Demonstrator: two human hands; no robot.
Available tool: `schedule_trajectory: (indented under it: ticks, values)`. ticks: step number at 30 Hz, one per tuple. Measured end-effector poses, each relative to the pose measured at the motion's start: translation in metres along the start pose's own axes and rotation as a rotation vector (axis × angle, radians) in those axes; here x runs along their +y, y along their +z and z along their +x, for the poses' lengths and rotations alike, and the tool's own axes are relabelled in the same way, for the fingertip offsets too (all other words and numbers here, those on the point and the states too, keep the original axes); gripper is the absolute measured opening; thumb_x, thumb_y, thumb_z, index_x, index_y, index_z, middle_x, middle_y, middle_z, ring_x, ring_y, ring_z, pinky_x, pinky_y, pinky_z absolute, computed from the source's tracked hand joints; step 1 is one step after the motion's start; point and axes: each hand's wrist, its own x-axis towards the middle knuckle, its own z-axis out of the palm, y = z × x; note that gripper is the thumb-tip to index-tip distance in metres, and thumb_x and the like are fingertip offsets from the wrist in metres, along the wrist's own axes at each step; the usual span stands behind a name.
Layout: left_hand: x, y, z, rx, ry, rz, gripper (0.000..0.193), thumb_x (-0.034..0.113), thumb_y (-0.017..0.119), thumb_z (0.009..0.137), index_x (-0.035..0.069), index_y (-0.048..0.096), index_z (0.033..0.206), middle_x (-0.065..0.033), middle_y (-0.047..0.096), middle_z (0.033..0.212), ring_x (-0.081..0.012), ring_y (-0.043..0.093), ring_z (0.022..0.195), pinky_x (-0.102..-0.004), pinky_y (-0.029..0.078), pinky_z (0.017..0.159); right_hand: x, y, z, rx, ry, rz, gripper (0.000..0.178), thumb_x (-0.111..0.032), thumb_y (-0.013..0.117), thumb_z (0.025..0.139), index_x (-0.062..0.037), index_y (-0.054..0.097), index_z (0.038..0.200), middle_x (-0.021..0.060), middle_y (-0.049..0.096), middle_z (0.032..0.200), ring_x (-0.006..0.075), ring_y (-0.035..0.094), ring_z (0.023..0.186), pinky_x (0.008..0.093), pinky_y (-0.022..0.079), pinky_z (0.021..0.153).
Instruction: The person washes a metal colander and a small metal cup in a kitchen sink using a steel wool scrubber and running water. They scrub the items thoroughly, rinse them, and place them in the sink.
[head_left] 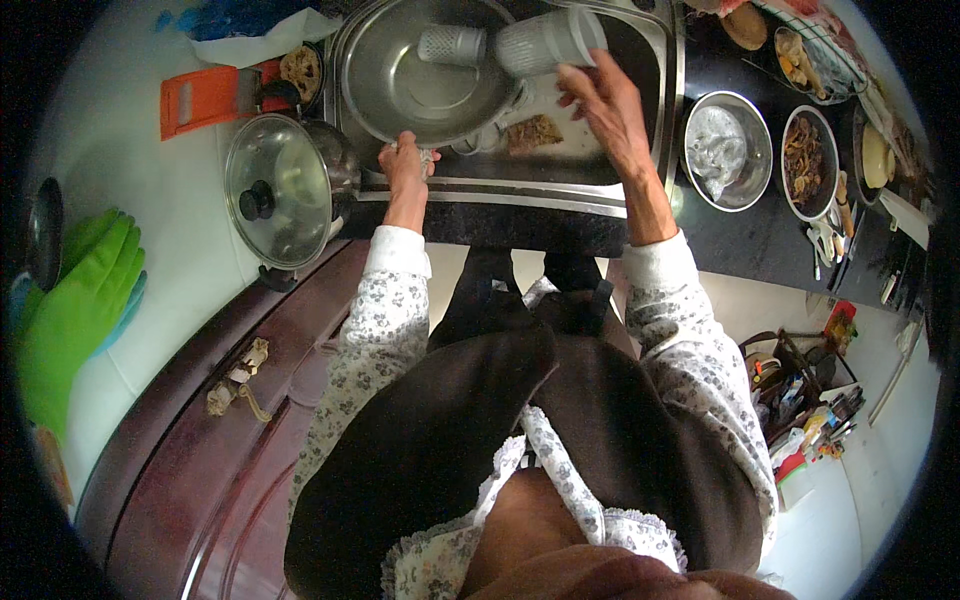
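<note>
In the sink (580,178), a large steel basin (375,105) sits at the left. My left hand (404,165) is closed at its near rim, around something small and whitish that I cannot make out. A smaller perforated whitish plastic cup (450,46) lies on its side inside the basin. Tipped over the basin's right rim is a larger whitish plastic cup (550,42) with a patterned wall. My right hand (608,112) is beside its wide end, fingers apart and slightly blurred; whether they touch it is unclear. A brown piece (535,133) lies on the sink floor.
Left of the sink stands a pot with a glass lid (279,190), near an orange slicer (200,102). Green rubber gloves (85,300) hang at far left. On the right counter are a steel bowl (727,150), a bowl of brown pieces (808,163) and scissors (824,240).
</note>
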Motion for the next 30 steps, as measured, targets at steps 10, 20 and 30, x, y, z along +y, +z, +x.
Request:
schedule_trajectory:
  ticks: [10, 20, 30]
  values:
    - [0.001, 0.014, 0.015, -0.138, -0.003, 0.123, 0.022, 0.016, 0.054, 0.088, -0.004, 0.047, 0.094, -0.0167, 0.059, 0.064, -0.0243, 0.061, 0.047, -0.0308, 0.038, 0.033, 0.065, 0.129, 0.082, -0.383, 0.211, -0.048, 0.022, -0.02, 0.057, 0.09, -0.0006, 0.059, 0.099, 0.0139, 0.067, 0.071, 0.0223, 0.068, 0.062, 0.0358, 0.054, 0.06]
    - [-0.014, 0.003, 0.045, -0.112, -0.075, 0.074, 0.024, 0.017, 0.056, 0.088, -0.003, 0.048, 0.095, -0.0199, 0.061, 0.064, -0.0253, 0.062, 0.049, -0.0309, 0.04, 0.033, 0.038, 0.063, 0.019, -0.607, -0.017, -0.409, 0.024, -0.02, 0.063, 0.085, -0.0024, 0.063, 0.1, 0.0129, 0.067, 0.079, 0.025, 0.066, 0.072, 0.0381, 0.053, 0.066]
    - [-0.011, -0.001, 0.049, -0.109, -0.116, 0.06, 0.023, 0.018, 0.054, 0.089, -0.003, 0.048, 0.097, -0.0195, 0.062, 0.068, -0.024, 0.062, 0.048, -0.0294, 0.04, 0.033, 0.201, 0.151, 0.031, -0.662, 0.046, -1.16, 0.031, -0.024, 0.059, 0.084, -0.0121, 0.065, 0.112, 0.0117, 0.061, 0.121, 0.0299, 0.06, 0.109, 0.0419, 0.051, 0.082]
